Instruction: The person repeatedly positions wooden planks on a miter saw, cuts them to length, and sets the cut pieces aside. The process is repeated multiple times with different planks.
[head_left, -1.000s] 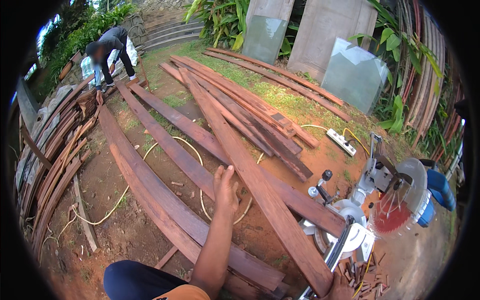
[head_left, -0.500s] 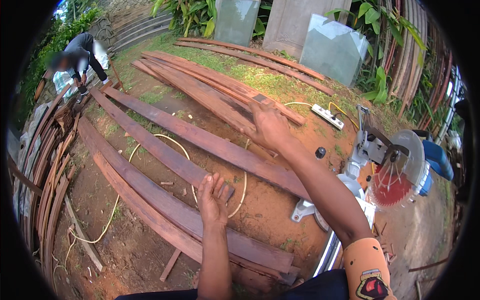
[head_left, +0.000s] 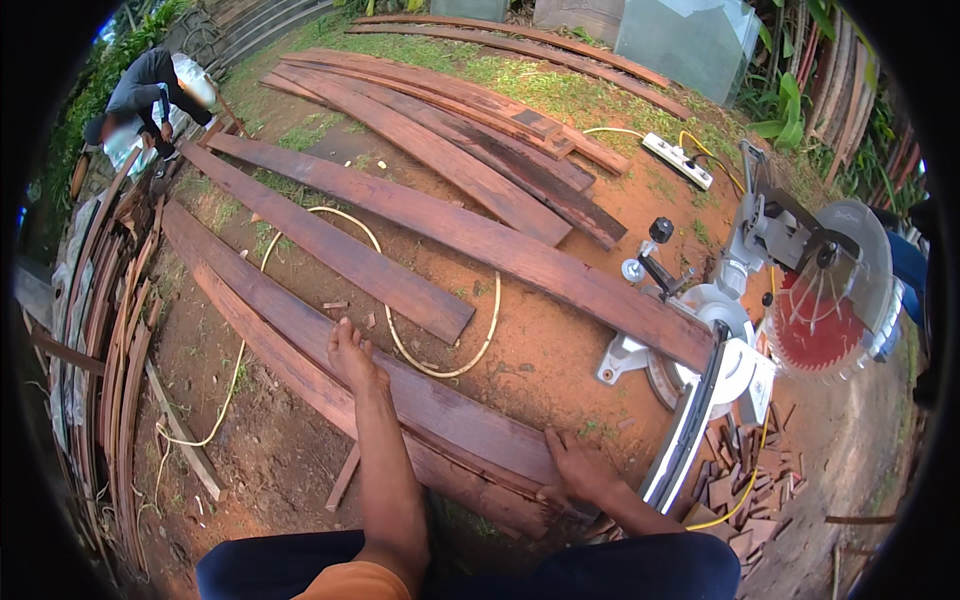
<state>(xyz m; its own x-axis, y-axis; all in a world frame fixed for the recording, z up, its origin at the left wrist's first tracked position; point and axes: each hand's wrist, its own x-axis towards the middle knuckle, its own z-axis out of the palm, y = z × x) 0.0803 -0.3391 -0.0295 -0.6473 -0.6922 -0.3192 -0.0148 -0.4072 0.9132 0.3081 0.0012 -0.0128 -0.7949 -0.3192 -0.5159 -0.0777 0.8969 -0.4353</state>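
Near my knees lies a long reddish-brown wooden plank, alongside another plank on its near side. My right hand grips the first plank's right end, fingers at the far edge and thumb on the near side. Farther left, my left hand is over the same plank with its fingers loosely curled and nothing visible in them; whether it touches the wood I cannot tell. Beyond, a long plank reaches the base of a mitre saw, whose red blade is raised. A shorter-looking plank lies between.
Planks lie stacked farther back. A white power strip is near the saw; wood offcuts are heaped below it. A pale hose loops on the soil. At far left, a person bends over by piled strips.
My right hand has come down from the far stack to the near plank's end. My left hand has shifted left and curled its fingers. The view has tilted downward, showing more of the saw base.
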